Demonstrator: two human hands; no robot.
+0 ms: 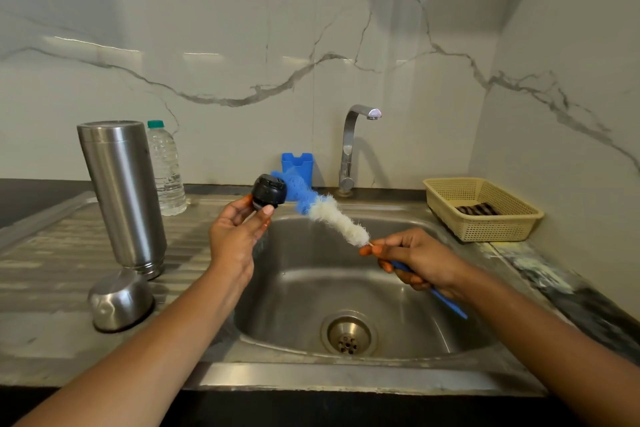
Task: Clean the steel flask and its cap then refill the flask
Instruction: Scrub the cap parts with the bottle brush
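Head view, left grip [235, 236] pinching cap [268, 191], right grip [419, 262] around brush handle [446, 302], basket [495, 229] holding striped cloth [476, 209]

I see open room over the sink basin [311, 291]; steel flask [121, 191] blocks the left, basket [491, 230] the right.

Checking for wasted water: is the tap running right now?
No: no stream falls from the tap into the sink while the right hand holds the brush to the black cap in the left hand.
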